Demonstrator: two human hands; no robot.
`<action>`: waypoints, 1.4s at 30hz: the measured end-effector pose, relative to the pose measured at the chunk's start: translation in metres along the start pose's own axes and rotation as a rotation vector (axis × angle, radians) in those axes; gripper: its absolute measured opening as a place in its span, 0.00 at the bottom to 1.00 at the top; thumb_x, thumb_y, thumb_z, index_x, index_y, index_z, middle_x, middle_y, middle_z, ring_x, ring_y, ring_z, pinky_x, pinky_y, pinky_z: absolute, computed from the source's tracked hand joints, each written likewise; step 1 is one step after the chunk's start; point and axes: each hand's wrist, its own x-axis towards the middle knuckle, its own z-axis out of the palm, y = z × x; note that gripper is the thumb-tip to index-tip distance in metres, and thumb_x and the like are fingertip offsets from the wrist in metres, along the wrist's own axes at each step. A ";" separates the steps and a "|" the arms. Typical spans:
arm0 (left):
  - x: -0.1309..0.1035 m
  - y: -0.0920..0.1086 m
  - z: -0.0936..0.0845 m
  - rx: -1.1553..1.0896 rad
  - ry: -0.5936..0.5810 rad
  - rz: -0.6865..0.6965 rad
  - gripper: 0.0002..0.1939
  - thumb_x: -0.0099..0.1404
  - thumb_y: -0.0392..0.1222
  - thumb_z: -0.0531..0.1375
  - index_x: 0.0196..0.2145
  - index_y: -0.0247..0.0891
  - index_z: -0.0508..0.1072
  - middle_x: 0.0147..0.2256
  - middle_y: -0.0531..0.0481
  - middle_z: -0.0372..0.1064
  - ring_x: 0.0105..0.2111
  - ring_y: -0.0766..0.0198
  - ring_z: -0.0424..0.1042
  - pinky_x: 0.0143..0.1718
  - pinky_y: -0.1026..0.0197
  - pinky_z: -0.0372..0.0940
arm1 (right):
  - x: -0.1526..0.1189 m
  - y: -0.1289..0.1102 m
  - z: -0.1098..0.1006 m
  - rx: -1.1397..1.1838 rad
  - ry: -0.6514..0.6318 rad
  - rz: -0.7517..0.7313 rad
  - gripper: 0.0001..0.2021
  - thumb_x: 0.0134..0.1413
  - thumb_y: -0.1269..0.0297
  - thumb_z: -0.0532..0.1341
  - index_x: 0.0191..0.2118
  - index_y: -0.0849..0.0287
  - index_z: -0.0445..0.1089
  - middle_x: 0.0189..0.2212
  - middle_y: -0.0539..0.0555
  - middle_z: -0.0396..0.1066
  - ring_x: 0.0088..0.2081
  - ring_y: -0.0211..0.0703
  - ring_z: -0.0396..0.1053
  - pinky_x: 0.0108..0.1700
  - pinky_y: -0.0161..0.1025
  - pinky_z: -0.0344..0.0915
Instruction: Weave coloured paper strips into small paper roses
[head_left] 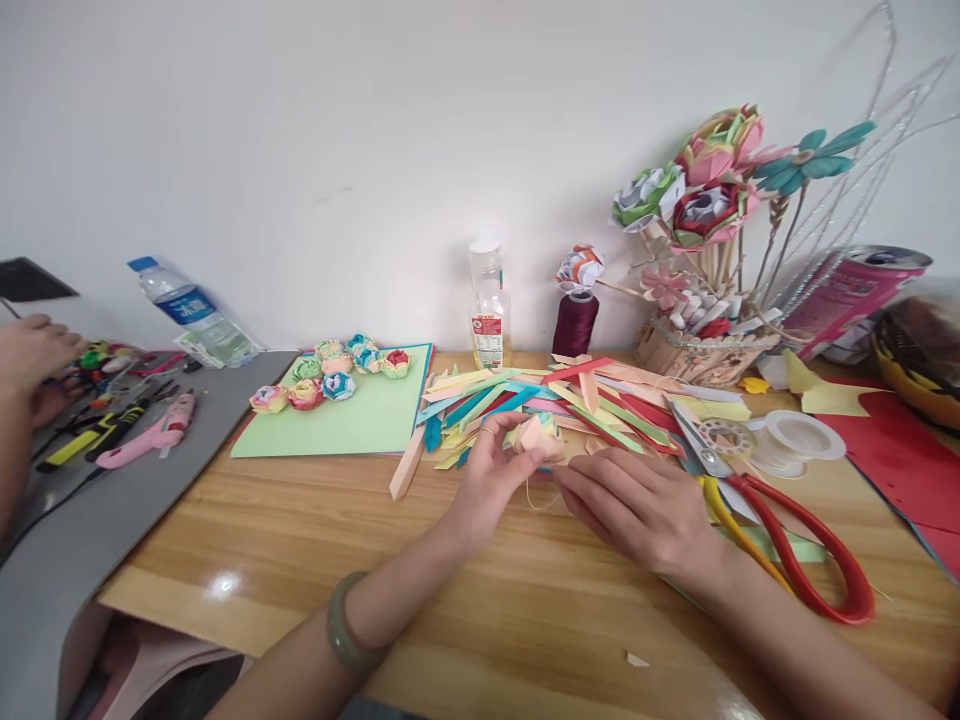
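**Small flower in L grip; loose thread is the main snag risk**

Your L hand (491,470) has the flower (534,435) btwn thumb and fingers, up off the bench (420,560), just in front of the strips (409,465). That grip is closed on it. Your R hand (652,510) is beside it, fingers bunched; can't tell if that grip has the thread (541,508) or nothing, as the knuckles hide it.

What could go wrong, IMO:
- Thread hangs in a slack loop btwn your hands. W/ strips this near, it could catch on a loose end, or knot if the slack isn't controlled.
- Too much L thumb pressure could crush the folded paper; too little, and layers may slip or fan out.
- A hard pull on the thread could tear or skew the petals.
- Scissors (701,450) lie next to your R forearm, blades toward the strips. A sideways R move could bump the handles or shove the blades into the pile.
- The white spool (805,436) lies flat past the scissors; a sleeve-height sweep might knock it.

FYI, the other flowers (305,394) sit on the green sheet (345,430), well clear of your L hand.
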 end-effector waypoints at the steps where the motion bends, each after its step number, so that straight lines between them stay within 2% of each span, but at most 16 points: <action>1: 0.000 0.002 0.000 -0.051 -0.003 -0.017 0.15 0.54 0.37 0.61 0.40 0.41 0.64 0.40 0.50 0.63 0.37 0.65 0.67 0.34 0.63 0.65 | 0.000 0.000 0.001 0.042 0.005 0.000 0.07 0.50 0.73 0.61 0.37 0.62 0.66 0.27 0.52 0.72 0.27 0.38 0.68 0.28 0.36 0.64; 5: -0.002 0.009 0.001 -0.201 -0.094 -0.039 0.18 0.53 0.34 0.61 0.42 0.42 0.64 0.44 0.50 0.61 0.38 0.65 0.67 0.31 0.64 0.66 | 0.001 -0.002 0.002 0.157 0.068 0.172 0.09 0.49 0.72 0.62 0.37 0.61 0.64 0.28 0.53 0.70 0.29 0.38 0.67 0.28 0.33 0.65; 8: -0.003 0.013 0.000 -0.242 -0.152 -0.049 0.19 0.51 0.32 0.61 0.42 0.41 0.64 0.42 0.50 0.62 0.36 0.65 0.67 0.30 0.63 0.67 | 0.004 -0.002 0.001 0.216 0.107 0.337 0.09 0.49 0.69 0.62 0.36 0.60 0.62 0.29 0.54 0.67 0.30 0.40 0.67 0.28 0.35 0.66; 10: -0.004 0.015 -0.002 -0.256 -0.193 -0.070 0.19 0.50 0.30 0.60 0.41 0.41 0.65 0.41 0.50 0.64 0.36 0.65 0.67 0.30 0.64 0.66 | 0.005 -0.002 0.001 0.237 0.104 0.397 0.10 0.49 0.67 0.62 0.37 0.58 0.61 0.29 0.54 0.66 0.31 0.42 0.67 0.29 0.37 0.66; 15: -0.002 0.017 -0.005 -0.285 -0.230 -0.111 0.21 0.45 0.26 0.57 0.38 0.40 0.67 0.48 0.50 0.62 0.42 0.62 0.65 0.35 0.63 0.64 | 0.005 -0.002 0.001 0.233 0.066 0.416 0.14 0.49 0.61 0.62 0.40 0.57 0.60 0.33 0.56 0.65 0.35 0.46 0.67 0.32 0.41 0.66; 21: 0.000 0.015 -0.007 -0.299 -0.224 -0.125 0.20 0.42 0.23 0.56 0.34 0.40 0.67 0.42 0.53 0.67 0.36 0.65 0.68 0.34 0.63 0.64 | 0.003 -0.002 0.001 0.223 0.008 0.386 0.23 0.47 0.60 0.63 0.48 0.59 0.57 0.39 0.61 0.65 0.40 0.50 0.67 0.36 0.44 0.67; 25: 0.000 0.014 -0.007 -0.311 -0.246 -0.086 0.18 0.44 0.23 0.56 0.32 0.41 0.67 0.44 0.54 0.66 0.40 0.63 0.68 0.37 0.60 0.65 | 0.004 -0.002 0.004 0.290 -0.041 0.374 0.29 0.46 0.60 0.63 0.53 0.60 0.52 0.45 0.63 0.64 0.47 0.53 0.64 0.43 0.47 0.66; 29: 0.001 0.013 -0.007 -0.309 -0.260 -0.066 0.16 0.45 0.23 0.57 0.30 0.40 0.68 0.46 0.54 0.65 0.44 0.60 0.67 0.39 0.58 0.65 | 0.005 -0.002 0.007 0.380 -0.068 0.436 0.31 0.48 0.60 0.62 0.56 0.58 0.49 0.49 0.63 0.62 0.51 0.54 0.61 0.46 0.51 0.65; 33: 0.001 0.010 -0.008 -0.278 -0.226 -0.103 0.14 0.44 0.25 0.59 0.28 0.40 0.69 0.42 0.54 0.68 0.40 0.61 0.69 0.38 0.58 0.65 | 0.007 -0.002 0.007 0.452 -0.085 0.470 0.29 0.50 0.64 0.61 0.56 0.57 0.48 0.47 0.62 0.65 0.49 0.52 0.64 0.47 0.51 0.64; 35: 0.001 0.009 -0.009 -0.263 -0.228 -0.106 0.15 0.45 0.25 0.59 0.31 0.41 0.71 0.38 0.54 0.69 0.37 0.63 0.69 0.37 0.60 0.64 | 0.007 -0.002 0.006 0.467 -0.089 0.470 0.28 0.50 0.66 0.60 0.56 0.57 0.49 0.46 0.61 0.66 0.48 0.51 0.65 0.47 0.51 0.64; 37: 0.001 0.010 -0.008 -0.249 -0.241 -0.097 0.22 0.46 0.25 0.58 0.39 0.44 0.71 0.38 0.53 0.69 0.36 0.65 0.68 0.35 0.63 0.63 | 0.007 -0.001 0.006 0.470 -0.094 0.471 0.28 0.49 0.67 0.60 0.55 0.57 0.50 0.46 0.61 0.66 0.48 0.51 0.65 0.46 0.50 0.65; 40: 0.000 0.012 -0.006 -0.205 -0.256 -0.096 0.34 0.47 0.26 0.58 0.51 0.50 0.64 0.43 0.53 0.68 0.35 0.67 0.67 0.34 0.64 0.61 | 0.007 0.000 0.007 0.452 -0.106 0.474 0.26 0.49 0.67 0.60 0.54 0.56 0.51 0.46 0.60 0.67 0.48 0.52 0.65 0.45 0.51 0.65; 42: 0.001 0.013 -0.005 -0.164 -0.257 -0.093 0.38 0.47 0.26 0.58 0.55 0.50 0.59 0.45 0.51 0.67 0.34 0.68 0.67 0.33 0.65 0.60 | 0.006 0.001 0.008 0.440 -0.116 0.476 0.26 0.48 0.68 0.59 0.53 0.56 0.52 0.46 0.60 0.67 0.48 0.52 0.65 0.45 0.51 0.65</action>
